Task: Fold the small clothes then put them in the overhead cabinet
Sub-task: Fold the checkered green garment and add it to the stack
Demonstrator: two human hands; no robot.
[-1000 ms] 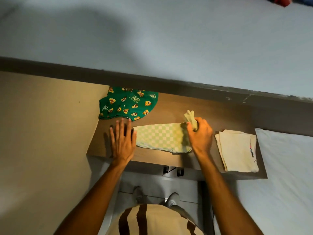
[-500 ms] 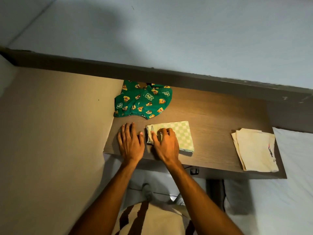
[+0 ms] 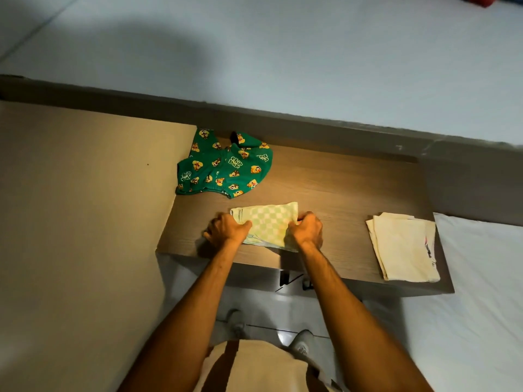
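Note:
A folded green-and-white checked cloth [image 3: 267, 222] lies near the front edge of the wooden table [image 3: 339, 193]. My left hand [image 3: 226, 230] grips its left end and my right hand [image 3: 307, 229] grips its right end, fingers curled on the fabric. A green garment with cartoon prints [image 3: 226, 165] lies unfolded at the table's back left. A folded cream garment [image 3: 404, 244] rests at the table's right end.
A tan panel [image 3: 85, 222] stands against the table's left side. White bedding [image 3: 467, 321] lies to the right. A dark ledge [image 3: 311, 128] and pale wall run behind the table. My shoes show on the floor below.
The checked cloth was folded in half from right to left. My right hand then moved back to its right end and my left hand closed on its left end.

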